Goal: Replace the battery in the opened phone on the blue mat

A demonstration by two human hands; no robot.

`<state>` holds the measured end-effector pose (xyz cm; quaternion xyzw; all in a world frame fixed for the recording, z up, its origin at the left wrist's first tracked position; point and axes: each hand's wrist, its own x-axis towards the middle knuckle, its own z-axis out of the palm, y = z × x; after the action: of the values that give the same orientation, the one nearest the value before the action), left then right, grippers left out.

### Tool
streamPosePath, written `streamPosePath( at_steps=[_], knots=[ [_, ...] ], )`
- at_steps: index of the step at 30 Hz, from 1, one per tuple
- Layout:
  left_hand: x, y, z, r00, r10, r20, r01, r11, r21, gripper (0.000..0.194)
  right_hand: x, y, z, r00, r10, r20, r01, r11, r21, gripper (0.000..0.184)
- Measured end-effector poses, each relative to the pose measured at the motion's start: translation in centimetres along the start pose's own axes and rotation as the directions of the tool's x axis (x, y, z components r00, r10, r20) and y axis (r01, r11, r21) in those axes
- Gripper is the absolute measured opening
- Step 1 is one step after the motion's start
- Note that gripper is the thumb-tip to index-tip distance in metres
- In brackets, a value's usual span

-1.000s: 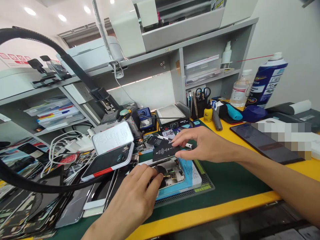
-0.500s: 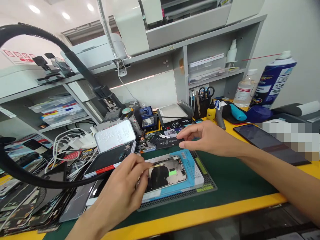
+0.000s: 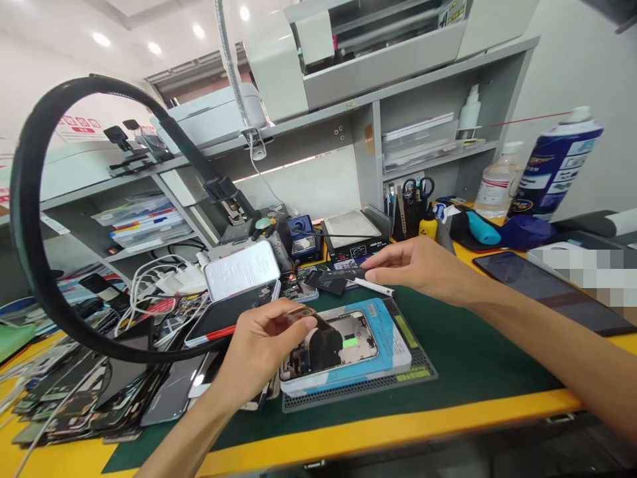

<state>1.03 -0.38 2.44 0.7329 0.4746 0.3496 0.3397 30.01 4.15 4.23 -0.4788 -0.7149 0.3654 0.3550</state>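
My left hand (image 3: 271, 345) pinches a thin, dark flat piece with a brownish edge (image 3: 322, 322), tilted over the left part of an opened phone housing (image 3: 365, 332). I cannot make out what that piece is. Inside the housing are a black patch and a small green strip. It lies on a blue and white box (image 3: 393, 352). To the upper right, my right hand (image 3: 413, 269) has its thumb and fingers closed on the end of a black phone battery (image 3: 343, 272). Another flat black battery (image 3: 329, 284) lies partly under it, and a white pen-like stick (image 3: 373, 287) lies beside them.
A perforated mat (image 3: 358, 388) lies under the box. A black gooseneck arm (image 3: 30, 219) loops over stacked phone parts (image 3: 70, 392) at left. An open tin (image 3: 243, 272), a heating plate (image 3: 353, 229), a yellow bottle (image 3: 428, 224), a spray can (image 3: 557, 166) and a dark tablet (image 3: 542, 292) surround the workspace.
My left hand has raised and tilted the thin piece. The battery at my right fingertips has shifted, and the white stick now shows below it. The camera view has swung slightly left.
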Motion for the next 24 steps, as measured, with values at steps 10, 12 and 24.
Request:
streamPosePath(
  at_steps=[10, 12, 24],
  knots=[
    [0.1, -0.4, 0.9, 0.872, 0.405, 0.274, -0.482, 0.810, 0.335, 0.020, 0.1, 0.4, 0.0, 0.997, -0.069, -0.025, 0.069, 0.998, 0.011, 0.017],
    [0.0, -0.4, 0.8, 0.832, 0.447, 0.327, -0.548, 0.755, 0.361, 0.025, 0.1, 0.3, 0.0, 0.997, -0.079, -0.022, 0.079, 0.997, 0.015, 0.016],
    [-1.6, -0.7, 0.6, 0.778, 0.495, 0.386, -0.628, 0.637, 0.448, 0.035, 0.0, 0.4, 0.2, 0.998, -0.055, 0.016, 0.055, 0.998, -0.003, 0.024]
  ],
)
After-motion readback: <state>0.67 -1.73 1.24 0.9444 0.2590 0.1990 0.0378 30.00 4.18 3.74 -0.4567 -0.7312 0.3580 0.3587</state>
